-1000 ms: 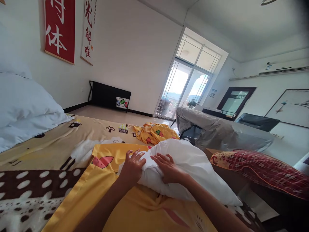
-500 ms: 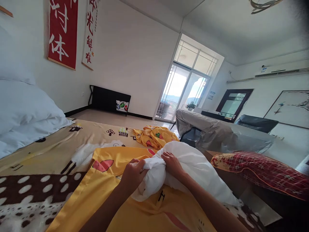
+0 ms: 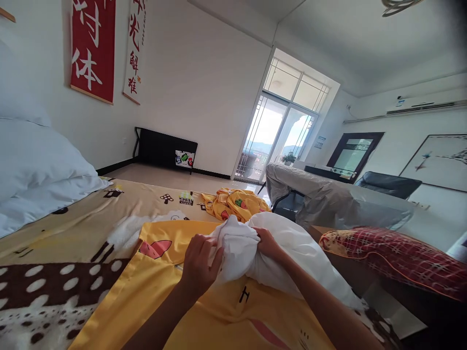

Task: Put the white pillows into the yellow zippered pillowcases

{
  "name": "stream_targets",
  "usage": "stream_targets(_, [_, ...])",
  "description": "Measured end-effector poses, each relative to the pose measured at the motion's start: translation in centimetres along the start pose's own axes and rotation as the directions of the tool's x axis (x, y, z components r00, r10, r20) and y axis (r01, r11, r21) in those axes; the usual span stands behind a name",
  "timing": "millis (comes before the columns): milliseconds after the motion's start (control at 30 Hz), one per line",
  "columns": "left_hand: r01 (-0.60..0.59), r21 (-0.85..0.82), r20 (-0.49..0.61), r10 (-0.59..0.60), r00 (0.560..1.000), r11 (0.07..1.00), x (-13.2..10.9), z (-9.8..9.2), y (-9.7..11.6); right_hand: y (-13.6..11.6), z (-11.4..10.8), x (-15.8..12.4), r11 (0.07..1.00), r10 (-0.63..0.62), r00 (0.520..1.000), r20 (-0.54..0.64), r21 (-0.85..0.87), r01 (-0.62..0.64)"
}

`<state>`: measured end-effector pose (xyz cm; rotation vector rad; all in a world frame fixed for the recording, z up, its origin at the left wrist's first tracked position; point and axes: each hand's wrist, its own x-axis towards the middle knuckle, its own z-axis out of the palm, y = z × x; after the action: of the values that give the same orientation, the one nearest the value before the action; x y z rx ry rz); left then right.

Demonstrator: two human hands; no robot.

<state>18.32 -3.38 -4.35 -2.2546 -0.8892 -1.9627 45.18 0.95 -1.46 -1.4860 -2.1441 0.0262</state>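
A white pillow (image 3: 292,248) lies on a yellow printed pillowcase (image 3: 219,311) spread over the bed. My left hand (image 3: 199,265) grips the pillow's near left end, fingers curled into the bunched fabric. My right hand (image 3: 268,243) is closed on the same bunched end from the right side. Between the two hands the pillow's end is squeezed up into a lump.
The bed has a tan and brown cartoon blanket (image 3: 73,243). A white duvet (image 3: 36,165) is piled at the left. A second crumpled yellow pillowcase (image 3: 233,201) lies beyond. A red plaid pillow (image 3: 394,257) and a grey-covered sofa (image 3: 335,201) stand to the right.
My hands went from lying flat and open on the pillow to gripping it. They have bunched its near end together and lifted it slightly.
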Motion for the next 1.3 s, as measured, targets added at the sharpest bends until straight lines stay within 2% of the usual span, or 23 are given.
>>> stream_targets(67, [0.089, 0.008, 0.120, -0.090, 0.989, 0.996, 0.0, 0.0, 0.0, -0.1, 0.1, 0.0, 1.000, 0.000, 1.000, -0.005, 0.009, 0.000])
stream_targets(100, [0.169, 0.009, 0.202, -0.167, 0.965, 0.986, 0.1, 0.1, 0.0, -0.2, 0.1, 0.0, 1.000, -0.001, 1.000, -0.006, 0.008, 0.001])
stream_targets(200, [0.422, -0.004, 0.355, -0.393, 0.848, 0.907, 0.5, 0.4, -0.2, -0.6, 0.3, -0.1, 1.000, -0.011, 1.000, -0.003, -0.010, 0.011])
stream_targets(267, [0.522, -0.051, 0.425, -0.454, 0.783, 0.852, 0.8, 0.5, -0.5, -1.0, 0.7, -0.3, 0.999, -0.023, 1.000, 0.007, -0.033, 0.023])
stream_targets(333, [0.554, -0.083, 0.473, -0.456, 0.754, 0.829, 1.1, 0.4, -0.5, -1.3, 1.1, -0.5, 0.997, -0.042, 0.999, 0.024, -0.062, 0.043])
stream_targets(367, [0.532, -0.085, 0.475, -0.435, 0.765, 0.843, 1.1, 0.2, -0.3, -1.5, 1.4, -0.6, 0.995, -0.054, 0.998, 0.036, -0.077, 0.057])
stream_targets(400, [0.478, -0.077, 0.462, -0.394, 0.795, 0.875, 1.0, 0.0, 0.0, -1.7, 1.6, -0.7, 0.993, -0.068, 0.996, 0.050, -0.091, 0.072])
stream_targets(433, [0.390, -0.061, 0.441, -0.325, 0.837, 0.919, 0.9, -0.2, 0.4, -1.9, 1.8, -0.7, 0.991, -0.082, 0.995, 0.065, -0.102, 0.088])
stream_targets(500, [0.122, -0.028, 0.408, -0.100, 0.907, 0.992, 0.6, -0.5, 1.3, -2.3, 2.1, -0.6, 0.986, -0.107, 0.990, 0.094, -0.120, 0.118])
stream_targets(567, [-0.146, -0.005, 0.388, 0.136, 0.912, 0.989, 0.3, -0.6, 2.0, -2.7, 2.2, -0.6, 0.982, -0.126, 0.986, 0.111, -0.129, 0.140])
stream_targets(633, [-0.266, 0.018, 0.335, 0.245, 0.910, 0.964, 0.1, -0.5, 2.1, -2.9, 2.2, -0.8, 0.975, -0.145, 0.981, 0.130, -0.149, 0.164])
stream_targets(667, [-0.256, 0.033, 0.295, 0.235, 0.926, 0.966, 0.1, -0.5, 1.9, -2.9, 2.2, -1.0, 0.968, -0.156, 0.977, 0.144, -0.173, 0.180])
stream_targets(733, [-0.144, 0.046, 0.219, 0.130, 0.967, 0.989, 0.3, -0.6, 1.2, -2.9, 2.3, -1.6, 0.950, -0.172, 0.969, 0.176, -0.231, 0.210])
stream_targets(800, [-0.011, 0.015, 0.215, 0.008, 0.976, 1.000, 0.6, -0.8, 0.2, -2.9, 2.5, -2.2, 0.933, -0.178, 0.962, 0.208, -0.275, 0.232])
stream_targets(900, [0.135, -0.082, 0.343, -0.099, 0.934, 0.987, 1.0, -1.0, -1.1, -3.1, 3.0, -2.7, 0.909, -0.192, 0.947, 0.259, -0.316, 0.271])
stream_targets(1000, [0.268, -0.169, 0.478, -0.159, 0.864, 0.949, 1.3, -1.0, -1.9, -3.5, 3.5, -2.9, 0.882, -0.200, 0.928, 0.315, -0.355, 0.310])
stream_targets(1067, [0.365, -0.213, 0.526, -0.209, 0.824, 0.906, 1.4, -0.9, -2.3, -3.6, 3.6, -2.8, 0.889, -0.192, 0.928, 0.319, -0.344, 0.303])
stream_targets(1167, [0.454, -0.217, 0.509, -0.297, 0.808, 0.864, 1.6, -0.7, -2.4, -3.5, 3.4, -2.6, 0.933, -0.186, 0.941, 0.282, -0.251, 0.259])
stream_targets(1300, [0.537, -0.240, 0.395, -0.424, 0.815, 0.808, 1.8, -0.9, -2.5, -2.9, 3.0, -2.2, 0.984, -0.149, 0.962, 0.231, -0.065, 0.168])
